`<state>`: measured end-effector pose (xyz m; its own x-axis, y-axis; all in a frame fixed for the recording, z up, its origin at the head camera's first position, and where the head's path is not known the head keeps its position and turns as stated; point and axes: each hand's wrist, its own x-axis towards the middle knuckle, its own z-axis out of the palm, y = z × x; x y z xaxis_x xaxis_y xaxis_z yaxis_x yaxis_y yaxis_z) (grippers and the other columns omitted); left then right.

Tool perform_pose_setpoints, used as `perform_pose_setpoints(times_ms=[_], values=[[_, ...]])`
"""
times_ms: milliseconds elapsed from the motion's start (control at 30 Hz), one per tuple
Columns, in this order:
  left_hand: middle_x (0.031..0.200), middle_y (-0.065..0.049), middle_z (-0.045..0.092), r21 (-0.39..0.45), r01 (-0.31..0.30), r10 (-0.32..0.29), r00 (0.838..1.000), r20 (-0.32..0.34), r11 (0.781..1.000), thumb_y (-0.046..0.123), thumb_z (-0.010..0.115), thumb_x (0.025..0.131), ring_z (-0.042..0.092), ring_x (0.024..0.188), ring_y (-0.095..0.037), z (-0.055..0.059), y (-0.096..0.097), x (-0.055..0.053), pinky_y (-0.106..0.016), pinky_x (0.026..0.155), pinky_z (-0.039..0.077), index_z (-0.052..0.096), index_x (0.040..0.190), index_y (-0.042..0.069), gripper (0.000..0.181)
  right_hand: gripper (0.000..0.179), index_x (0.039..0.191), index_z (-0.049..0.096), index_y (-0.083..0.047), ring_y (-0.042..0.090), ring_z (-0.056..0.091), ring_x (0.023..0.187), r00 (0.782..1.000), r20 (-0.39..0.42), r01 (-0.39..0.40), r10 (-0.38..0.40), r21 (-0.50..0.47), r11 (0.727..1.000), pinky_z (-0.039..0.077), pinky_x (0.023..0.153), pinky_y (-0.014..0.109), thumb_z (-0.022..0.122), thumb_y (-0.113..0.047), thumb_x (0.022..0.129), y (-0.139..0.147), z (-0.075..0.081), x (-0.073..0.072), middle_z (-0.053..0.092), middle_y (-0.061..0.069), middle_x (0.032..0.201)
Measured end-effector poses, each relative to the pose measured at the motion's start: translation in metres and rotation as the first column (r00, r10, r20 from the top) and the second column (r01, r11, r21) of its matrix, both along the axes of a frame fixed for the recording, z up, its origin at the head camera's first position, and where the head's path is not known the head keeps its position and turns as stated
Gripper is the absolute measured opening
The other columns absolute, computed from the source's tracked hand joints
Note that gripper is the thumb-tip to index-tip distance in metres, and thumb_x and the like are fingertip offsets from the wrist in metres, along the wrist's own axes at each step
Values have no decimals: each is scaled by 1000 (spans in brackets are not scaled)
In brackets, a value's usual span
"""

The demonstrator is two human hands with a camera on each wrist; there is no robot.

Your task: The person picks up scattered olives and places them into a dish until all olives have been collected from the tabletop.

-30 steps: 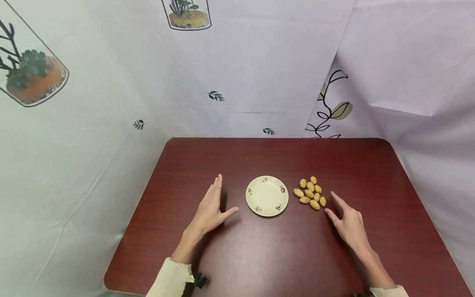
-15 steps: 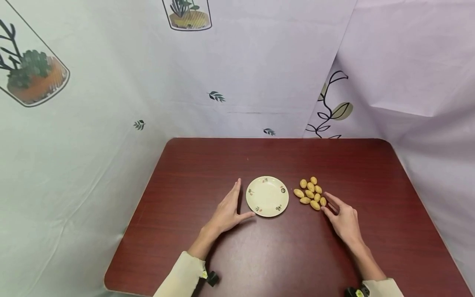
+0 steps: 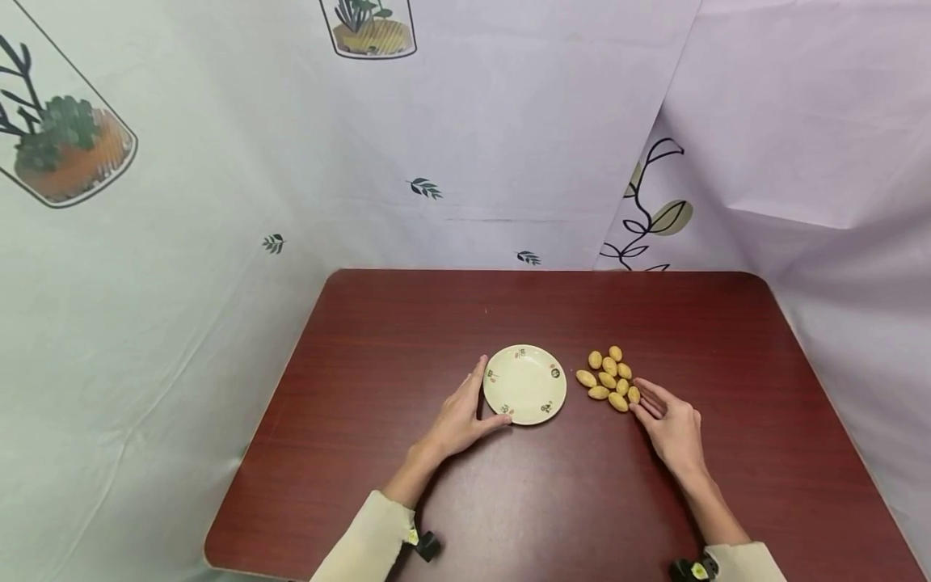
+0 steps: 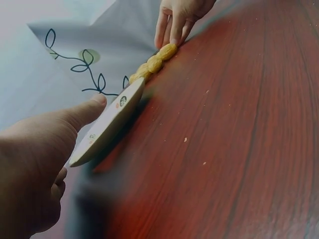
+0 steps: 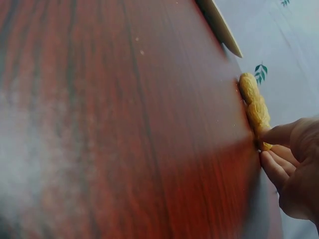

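A small cream plate (image 3: 524, 386) with little printed motifs around its rim lies on the table. My left hand (image 3: 461, 416) holds its left side, thumb on the near rim and fingers along the left edge. In the left wrist view the plate (image 4: 112, 117) sits between the thumb and the fingers, which are partly hidden. To the plate's right lies a cluster of several yellow, wrinkled, nut-like ovals (image 3: 607, 378). My right hand (image 3: 672, 432) pinches the rightmost oval (image 3: 634, 394) between thumb and fingertips. In the right wrist view the fingers partly cover that oval.
The dark red wooden table (image 3: 553, 501) has rounded corners. Pale fabric (image 3: 465, 129) printed with plants hangs behind it and at both sides. Dark wrist devices (image 3: 427, 546) sit at the cuffs of the cream sleeves.
My left hand has moved right from the table to the plate's edge and taken hold there. My right hand has moved left to the rightmost oval, its thumb and fingers drawing together around it.
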<state>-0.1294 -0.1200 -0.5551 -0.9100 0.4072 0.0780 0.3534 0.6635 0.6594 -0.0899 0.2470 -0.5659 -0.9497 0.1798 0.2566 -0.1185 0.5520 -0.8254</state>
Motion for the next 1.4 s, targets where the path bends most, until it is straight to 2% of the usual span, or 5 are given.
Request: perform_pose_setpoints(times_ms=[133,333,533,967,1400], values=[[173,-16,27,14,6,-5,1000,-15,1000,45,84,92,34,156,-30,-4,3,0,-50,123,33,13,170,4,114,45,128,72,9,-9,64,105,1000,-5,-3,3,0,1000,51,83,7,81,17,84,1,0,-2,74,26,122],[172,-18,27,17,0,0,1000,-19,1000,42,86,91,34,156,-29,-7,5,1,-50,123,34,14,170,2,113,43,126,74,7,-11,63,103,1000,-2,13,-13,9,1000,50,83,6,81,16,85,1,-2,-2,75,25,120],[173,-17,26,26,0,1,1000,-21,1000,39,85,93,33,156,-27,-9,6,2,-49,123,34,13,170,2,112,41,127,73,9,-20,59,100,999,21,27,-26,-61,998,50,84,7,78,17,87,0,-2,-2,74,27,121],[173,-16,27,34,-5,7,999,-36,999,38,85,93,34,156,-26,-13,6,2,-49,122,35,15,170,4,110,37,127,72,10,-21,61,96,996,26,85,-82,-150,985,51,83,8,76,13,90,-5,15,-6,72,28,122],[173,-17,28,26,0,1,999,-45,1000,40,85,92,33,156,-27,-11,5,3,-50,122,35,15,170,3,111,35,126,73,9,-7,69,101,1000,-23,-22,16,-275,961,55,85,14,76,12,92,-39,36,-20,73,27,122]])
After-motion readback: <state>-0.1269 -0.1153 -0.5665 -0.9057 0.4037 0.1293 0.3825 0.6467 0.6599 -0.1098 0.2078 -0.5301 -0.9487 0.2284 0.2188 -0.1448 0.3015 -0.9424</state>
